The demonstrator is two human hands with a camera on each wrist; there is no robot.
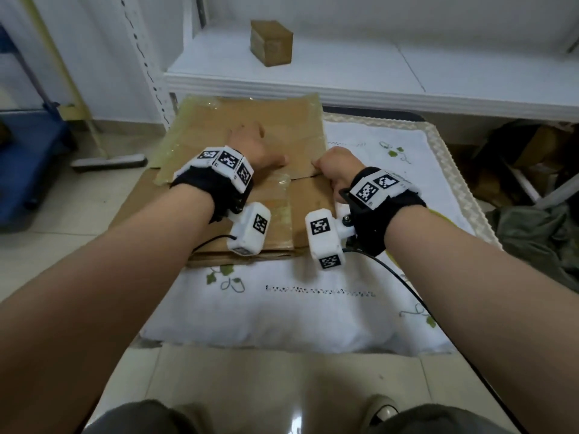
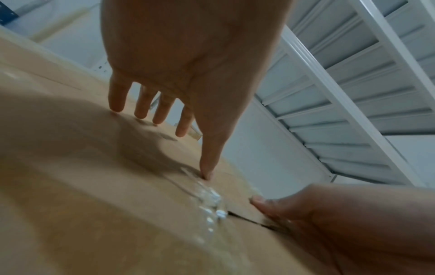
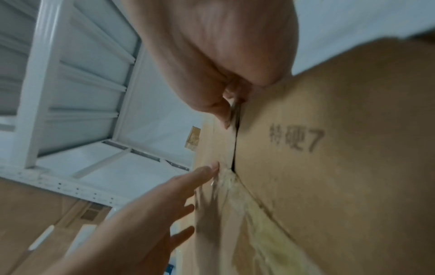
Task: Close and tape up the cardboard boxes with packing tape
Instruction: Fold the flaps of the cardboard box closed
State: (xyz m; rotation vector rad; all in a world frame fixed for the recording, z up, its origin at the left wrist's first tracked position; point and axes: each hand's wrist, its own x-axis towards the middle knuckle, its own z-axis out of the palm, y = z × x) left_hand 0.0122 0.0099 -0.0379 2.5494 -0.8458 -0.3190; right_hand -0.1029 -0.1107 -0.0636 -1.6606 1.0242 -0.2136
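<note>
1. Head view: two bare forearms nearest, reaching forward over a white embroidered cloth (image 1: 313,308) on a low table. Beyond them, a flattened cardboard box (image 1: 250,145) lying on the cloth's far left part, overhanging its left edge, with patches of old clear tape (image 1: 279,208) along its seams. Left hand (image 1: 253,145) spread flat on the far flap, fingers straight, pressing down. Right hand (image 1: 336,169) curled at the box's right edge, thumb on top, pinching the flap edge. Further back, a small brown box (image 1: 271,42) standing on a white shelf (image 1: 376,76).

2. Left wrist view: left hand (image 2: 188,55) open, fingertips (image 2: 116,108) and thumb tip touching the cardboard box (image 2: 82,186). Crinkled clear tape (image 2: 212,201) just below the thumb. Right hand (image 2: 329,214) at lower right, thumb resting beside a dark slit between flaps.

3. Right wrist view: right hand (image 3: 223,55) closed on a flap edge of the cardboard box (image 3: 341,167), thumb and fingers pinching at the slit. Printed characters and a "7" on the panel beside it. Left hand (image 3: 153,214) open, fingertips against the cardboard near yellowed tape (image 3: 247,214).
</note>
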